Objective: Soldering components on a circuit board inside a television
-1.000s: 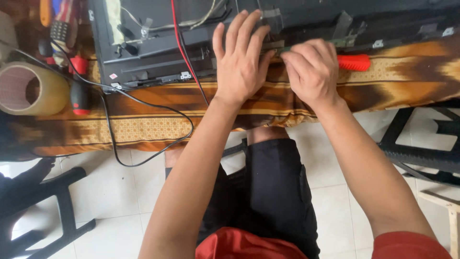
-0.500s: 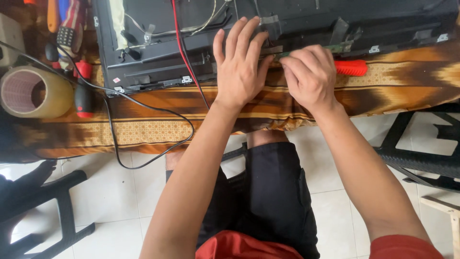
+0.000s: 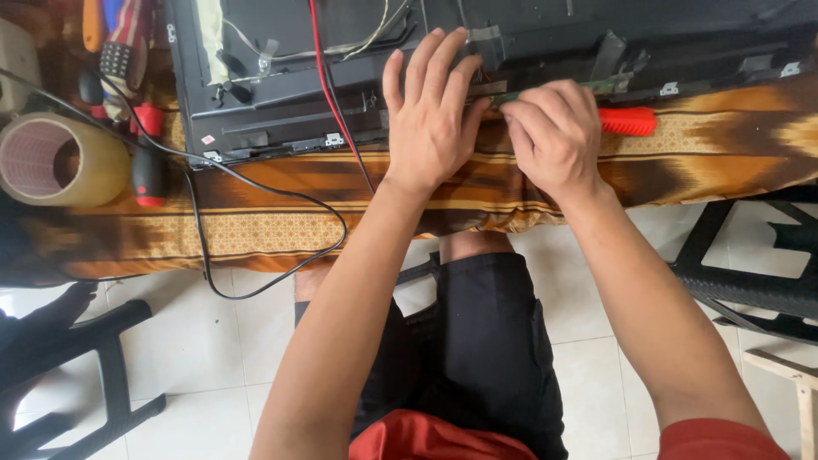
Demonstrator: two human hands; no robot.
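- Both hands have barely shifted since the earlier frames, pressed at the black panel's (image 3: 358, 77) near edge.
- Left hand (image 3: 432, 111) lies flat, fingers spread, on the panel.
- Right hand (image 3: 554, 136) is curled shut around a thin green strip (image 3: 596, 87), hiding part of the red-handled screwdriver (image 3: 628, 121).
- Tape roll (image 3: 60, 159) sits near the counter's (image 3: 724, 162) left end; black cable (image 3: 281, 198) loops over its front edge.

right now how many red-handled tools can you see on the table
2 for certain. One red handle pokes out beside the right hand; a red-tipped tool lies by the tape roll. More may be hidden at the top left.
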